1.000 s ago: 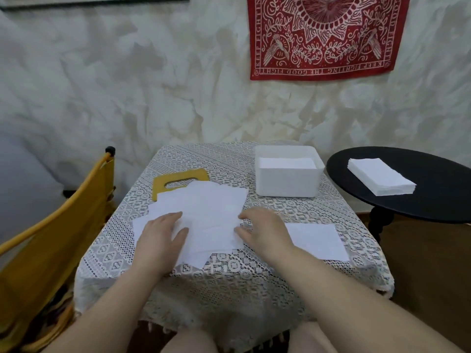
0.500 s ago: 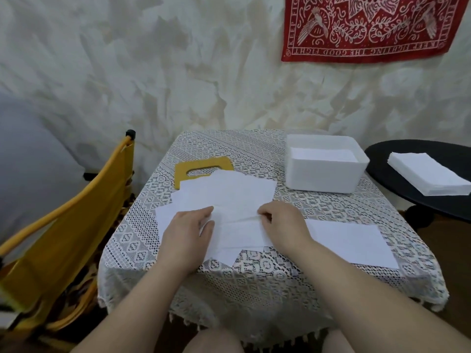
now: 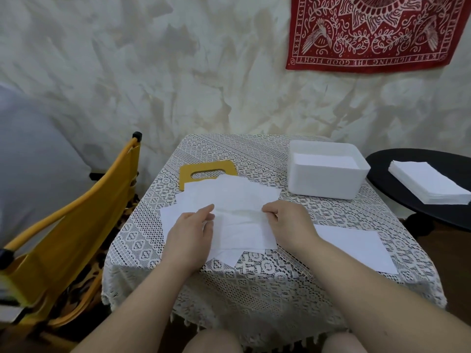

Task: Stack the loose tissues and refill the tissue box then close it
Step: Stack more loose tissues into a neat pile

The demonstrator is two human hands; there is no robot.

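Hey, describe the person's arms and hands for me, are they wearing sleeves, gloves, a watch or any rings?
Both forearms are bare as far as the frame shows, with no sleeve edge in view. The left hand and the right hand wear no gloves. No watch, bracelet or band shows on either wrist, and no ring is visible on the fingers that can be seen, though some fingertips are tucked out of sight.

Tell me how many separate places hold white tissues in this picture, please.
4. A fanned loose pile under both hands; one single sheet at the table's right front; some inside the white box; a neat stack on the black side table. Sheets within piles cannot be counted.
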